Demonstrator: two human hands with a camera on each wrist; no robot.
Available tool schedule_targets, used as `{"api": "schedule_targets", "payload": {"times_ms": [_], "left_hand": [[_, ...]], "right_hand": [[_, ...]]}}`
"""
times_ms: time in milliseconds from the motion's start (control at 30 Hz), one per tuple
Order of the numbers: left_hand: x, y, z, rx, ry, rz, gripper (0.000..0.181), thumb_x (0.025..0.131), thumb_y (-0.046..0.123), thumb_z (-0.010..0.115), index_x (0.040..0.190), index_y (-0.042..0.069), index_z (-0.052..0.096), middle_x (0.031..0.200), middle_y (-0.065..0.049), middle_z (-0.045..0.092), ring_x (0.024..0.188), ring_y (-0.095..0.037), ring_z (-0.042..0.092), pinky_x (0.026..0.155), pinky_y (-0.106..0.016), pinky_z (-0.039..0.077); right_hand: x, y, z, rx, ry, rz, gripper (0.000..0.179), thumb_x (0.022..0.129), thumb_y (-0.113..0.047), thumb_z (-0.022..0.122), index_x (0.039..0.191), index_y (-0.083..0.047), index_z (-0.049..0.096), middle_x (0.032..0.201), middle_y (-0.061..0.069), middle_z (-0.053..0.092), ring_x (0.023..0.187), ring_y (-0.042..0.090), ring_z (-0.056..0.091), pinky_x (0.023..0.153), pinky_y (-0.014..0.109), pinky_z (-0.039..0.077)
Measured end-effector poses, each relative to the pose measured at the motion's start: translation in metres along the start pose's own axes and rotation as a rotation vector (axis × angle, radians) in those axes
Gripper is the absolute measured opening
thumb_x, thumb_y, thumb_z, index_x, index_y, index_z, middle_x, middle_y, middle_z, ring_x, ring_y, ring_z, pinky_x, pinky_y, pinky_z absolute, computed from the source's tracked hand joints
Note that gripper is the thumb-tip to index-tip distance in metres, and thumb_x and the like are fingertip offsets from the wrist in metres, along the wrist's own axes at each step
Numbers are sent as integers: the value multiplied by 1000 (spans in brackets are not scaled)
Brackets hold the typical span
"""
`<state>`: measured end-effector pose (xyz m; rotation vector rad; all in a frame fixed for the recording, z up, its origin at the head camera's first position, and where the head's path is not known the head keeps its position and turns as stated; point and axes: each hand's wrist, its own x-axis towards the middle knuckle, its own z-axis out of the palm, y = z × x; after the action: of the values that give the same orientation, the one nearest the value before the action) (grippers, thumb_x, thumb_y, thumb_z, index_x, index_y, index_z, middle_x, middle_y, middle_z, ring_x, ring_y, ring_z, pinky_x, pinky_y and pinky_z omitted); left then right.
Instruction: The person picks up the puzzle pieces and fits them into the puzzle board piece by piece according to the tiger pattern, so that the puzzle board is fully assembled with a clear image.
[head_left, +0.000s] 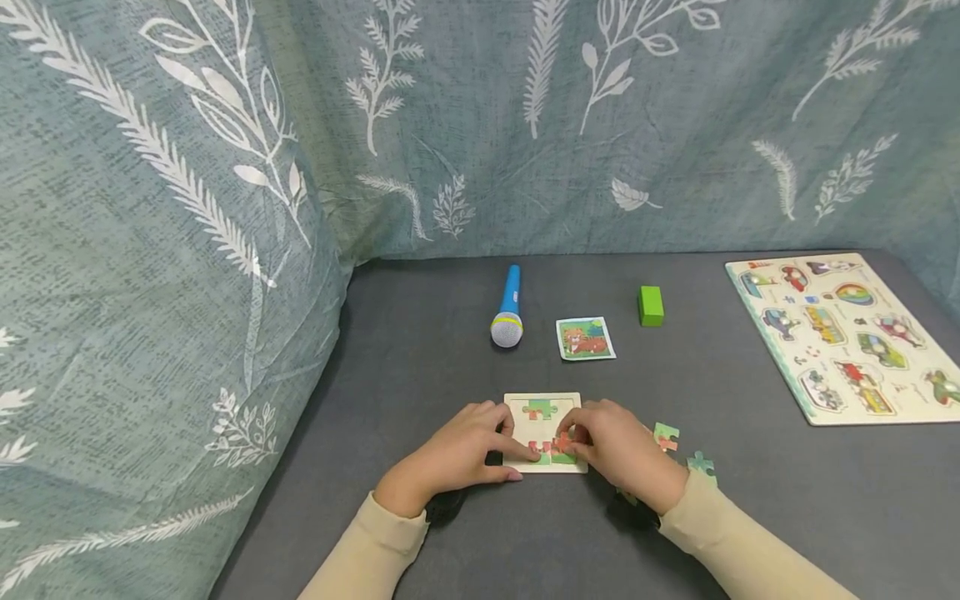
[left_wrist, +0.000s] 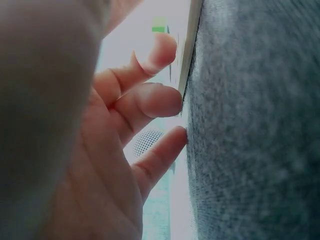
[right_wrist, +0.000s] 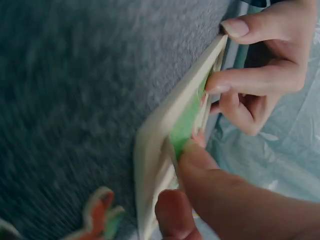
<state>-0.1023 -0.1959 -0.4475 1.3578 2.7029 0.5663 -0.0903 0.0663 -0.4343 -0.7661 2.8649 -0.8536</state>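
Note:
A small wooden puzzle tray [head_left: 525, 430] lies flat on the dark table in the head view, with one jigsaw piece [head_left: 539, 408] in its upper part. My left hand [head_left: 467, 447] rests at the tray's left side; its extended index finger touches a red-and-green piece at the lower left, and the thumb lies by the near edge. With thumb and fingers my right hand [head_left: 621, 446] pinches another red-and-green puzzle piece [head_left: 563, 451] at the tray's lower right. That piece appears slightly tilted in the right wrist view, where its green face [right_wrist: 185, 125] shows.
Loose puzzle pieces [head_left: 665, 437] lie right of the right hand, partly hidden by it. Beyond the tray are a blue toy microphone [head_left: 511, 302], a tiger picture card [head_left: 586, 339] and a green block [head_left: 651, 306]. A large picture board [head_left: 798, 358] lies far right.

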Motion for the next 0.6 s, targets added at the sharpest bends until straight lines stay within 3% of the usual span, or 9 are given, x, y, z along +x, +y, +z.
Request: {"api": "schedule_targets", "payload": {"times_ms": [133,333,433,600], "left_hand": [[-2,-1,0,15,-8,22,32,90,34,85,121,34,81,86,12,42,76,-4,31,80,-29,34],[-4,-1,1,-8,-35,-10,33,91,33,84,124,33,80,85,12,48,75,-2,35,90,-36,40],[-1,-1,2,-11,-48,-5,33,92,32,83,125,33,79,84,12,48,74,-2,35,92,-37,40],[0,-1,0,14,-37,18,34,92,31,83,125,32,79,84,11,49,74,-2,35,93,-37,41]], "right_hand": [[-1,-2,2,-106,60,-125,23,79,-3,91,98,-12,83,80,-6,58,71,12,51,65,27,47],[-14,-5,4,-298,38,-352,26,82,0,86,102,-16,84,105,-3,72,89,17,64,77,32,55],[-27,-5,3,-483,-1,-391,32,86,-12,86,117,-16,81,120,-3,72,99,18,66,82,34,55],[-40,-8,6,-699,-46,-394,44,93,-24,79,136,-16,72,141,-1,63,116,19,62,87,36,50]]}}
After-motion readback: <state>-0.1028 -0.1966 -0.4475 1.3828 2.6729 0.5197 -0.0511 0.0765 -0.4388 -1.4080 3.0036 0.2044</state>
